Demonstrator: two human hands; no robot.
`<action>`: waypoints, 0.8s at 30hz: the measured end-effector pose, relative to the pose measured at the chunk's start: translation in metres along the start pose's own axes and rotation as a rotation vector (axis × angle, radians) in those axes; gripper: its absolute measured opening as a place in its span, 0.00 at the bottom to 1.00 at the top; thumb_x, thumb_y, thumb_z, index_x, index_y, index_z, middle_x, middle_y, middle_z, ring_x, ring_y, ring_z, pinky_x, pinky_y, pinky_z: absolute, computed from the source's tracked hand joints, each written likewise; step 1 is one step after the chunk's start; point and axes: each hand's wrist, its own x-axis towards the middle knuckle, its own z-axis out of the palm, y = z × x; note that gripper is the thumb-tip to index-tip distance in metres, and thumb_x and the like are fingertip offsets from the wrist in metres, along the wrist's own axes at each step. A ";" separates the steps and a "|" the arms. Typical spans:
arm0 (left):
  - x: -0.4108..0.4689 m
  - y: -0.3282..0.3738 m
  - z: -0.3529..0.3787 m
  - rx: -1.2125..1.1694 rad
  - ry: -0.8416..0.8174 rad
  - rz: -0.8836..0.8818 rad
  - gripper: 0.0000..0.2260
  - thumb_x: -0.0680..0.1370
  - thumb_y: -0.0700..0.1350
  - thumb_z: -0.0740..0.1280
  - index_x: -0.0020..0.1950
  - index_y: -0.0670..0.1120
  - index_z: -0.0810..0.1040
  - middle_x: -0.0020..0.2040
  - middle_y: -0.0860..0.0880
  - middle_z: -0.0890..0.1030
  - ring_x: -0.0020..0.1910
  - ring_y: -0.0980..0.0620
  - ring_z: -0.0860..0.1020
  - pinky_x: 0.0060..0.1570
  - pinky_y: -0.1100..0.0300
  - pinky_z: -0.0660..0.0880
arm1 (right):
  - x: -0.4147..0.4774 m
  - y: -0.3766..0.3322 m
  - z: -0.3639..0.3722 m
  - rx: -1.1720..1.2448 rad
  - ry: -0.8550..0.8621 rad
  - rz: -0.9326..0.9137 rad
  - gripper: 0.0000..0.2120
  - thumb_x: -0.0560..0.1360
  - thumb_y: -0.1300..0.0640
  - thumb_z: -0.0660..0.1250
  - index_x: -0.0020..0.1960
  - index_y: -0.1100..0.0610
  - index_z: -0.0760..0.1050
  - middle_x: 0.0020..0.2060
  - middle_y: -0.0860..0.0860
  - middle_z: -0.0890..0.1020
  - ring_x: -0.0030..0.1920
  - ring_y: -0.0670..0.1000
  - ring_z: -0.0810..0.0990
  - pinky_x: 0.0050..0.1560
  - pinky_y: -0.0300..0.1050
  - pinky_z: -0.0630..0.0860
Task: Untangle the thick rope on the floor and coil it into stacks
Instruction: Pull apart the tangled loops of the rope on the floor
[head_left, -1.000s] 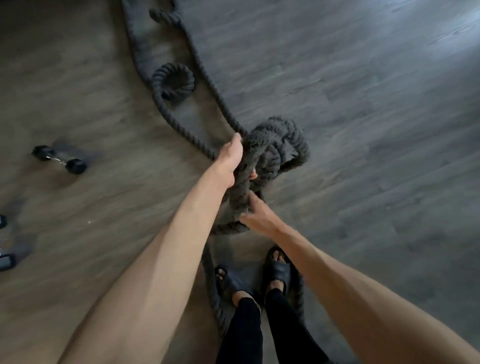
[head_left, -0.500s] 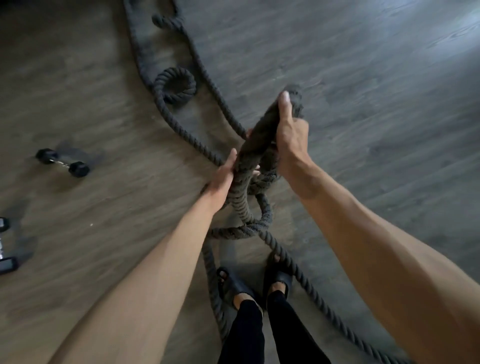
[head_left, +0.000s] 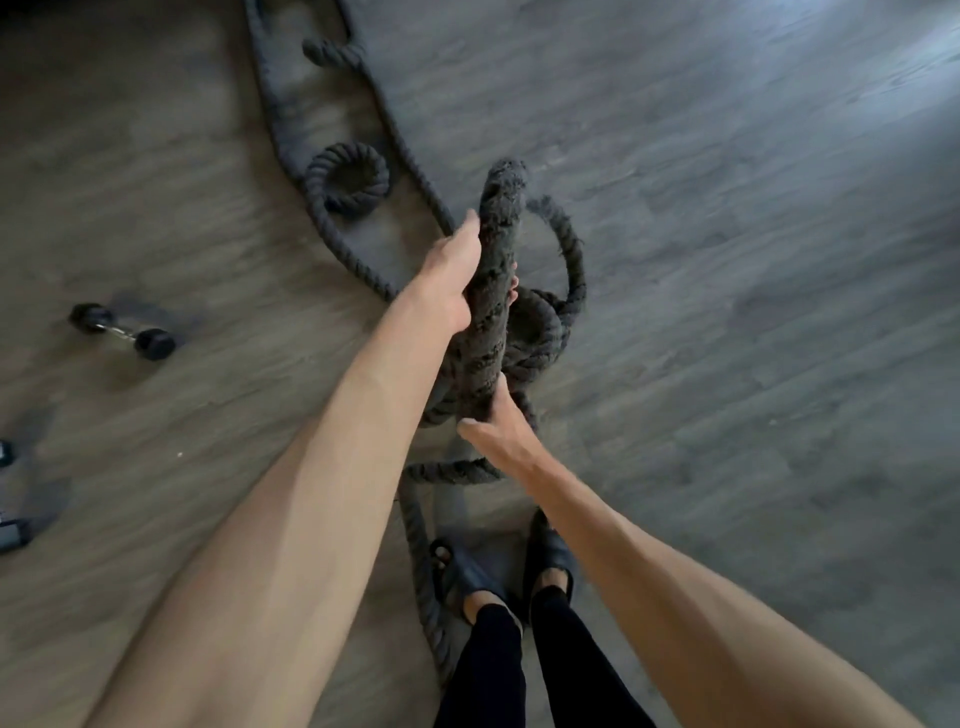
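Observation:
A thick dark grey rope (head_left: 491, 291) lies tangled on the wooden floor. One bundle of its loops is lifted in front of me. My left hand (head_left: 452, 275) grips the upper part of that bundle, fingers wrapped round it. My right hand (head_left: 496, 431) holds the lower part of the same bundle from below. More rope trails away to the top left, where it forms a small tight loop (head_left: 348, 179). Another length runs back past my feet (head_left: 498, 577).
A small black dumbbell (head_left: 122, 330) lies on the floor at the left. Parts of other dark weights (head_left: 10, 535) show at the far left edge. The wooden floor (head_left: 727, 312) stretches to the right.
My right hand came down from the top of the lifted loop to its lower part. My left hand moved up along the bundle. The rope trailing to the lower right is gone from there.

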 end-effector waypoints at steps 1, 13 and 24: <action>0.003 0.001 0.001 -0.004 0.004 -0.007 0.22 0.81 0.57 0.60 0.52 0.38 0.78 0.35 0.39 0.80 0.29 0.45 0.79 0.37 0.52 0.79 | 0.001 -0.001 0.003 0.007 0.027 -0.016 0.28 0.71 0.50 0.69 0.69 0.54 0.67 0.58 0.51 0.79 0.59 0.53 0.77 0.59 0.46 0.74; -0.002 -0.103 -0.049 0.289 -0.101 -0.099 0.24 0.79 0.64 0.58 0.44 0.49 0.86 0.45 0.40 0.85 0.48 0.41 0.82 0.60 0.45 0.75 | 0.038 -0.094 -0.091 1.023 0.483 0.111 0.31 0.74 0.34 0.64 0.45 0.65 0.78 0.38 0.63 0.85 0.40 0.64 0.86 0.42 0.57 0.83; -0.026 -0.010 0.007 0.079 -0.028 -0.007 0.18 0.81 0.51 0.58 0.45 0.38 0.78 0.33 0.38 0.78 0.26 0.45 0.77 0.30 0.55 0.76 | -0.020 -0.023 -0.013 0.539 0.112 0.046 0.23 0.70 0.64 0.64 0.65 0.58 0.75 0.58 0.58 0.83 0.50 0.46 0.83 0.46 0.36 0.79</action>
